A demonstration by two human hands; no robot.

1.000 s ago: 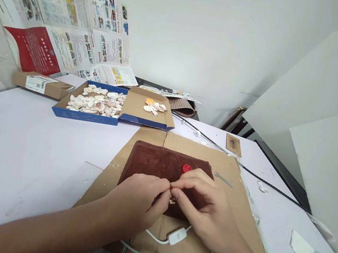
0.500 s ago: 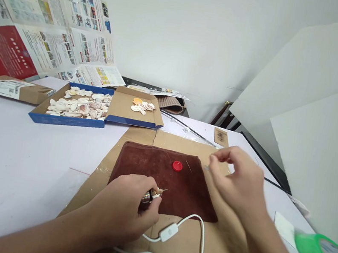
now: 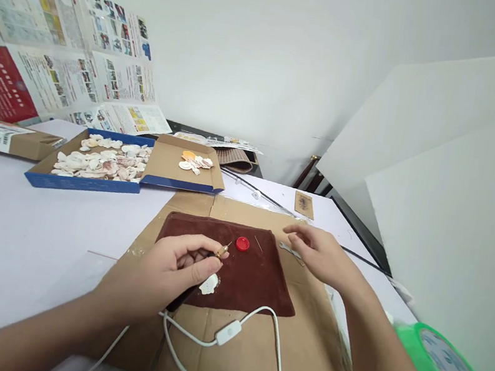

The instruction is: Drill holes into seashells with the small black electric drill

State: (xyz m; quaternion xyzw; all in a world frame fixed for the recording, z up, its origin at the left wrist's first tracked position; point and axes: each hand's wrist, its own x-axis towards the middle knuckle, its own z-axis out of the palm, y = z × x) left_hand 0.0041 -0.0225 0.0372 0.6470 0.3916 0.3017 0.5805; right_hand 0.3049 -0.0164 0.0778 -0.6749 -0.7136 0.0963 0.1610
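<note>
My left hand [image 3: 177, 265] is closed around a small electric drill with a brass chuck [image 3: 222, 251]; its thin bit points up and to the right. Most of the drill's body is hidden by the palm. A white shell [image 3: 209, 284] lies on the brown cloth [image 3: 258, 289] just below that hand. Over the cardboard, my right hand [image 3: 319, 254] has its fingers bent and apart, beside a small metal wrench [image 3: 292, 252]. The cloth also carries a red cap [image 3: 242, 244] and a thin needle-like bit [image 3: 258, 244].
A white cable with an inline switch [image 3: 228, 332] curls over the cardboard [image 3: 217, 364]. Behind on the left, a blue box [image 3: 81, 184] holds many shells, with several more on its open lid [image 3: 163, 162]. Green tape [image 3: 429, 361] sits at the right.
My right hand has come down and closer to the wrench. My left hand has turned the drill so its bit points more upward, and the white shell now shows. The view has shifted slightly.
</note>
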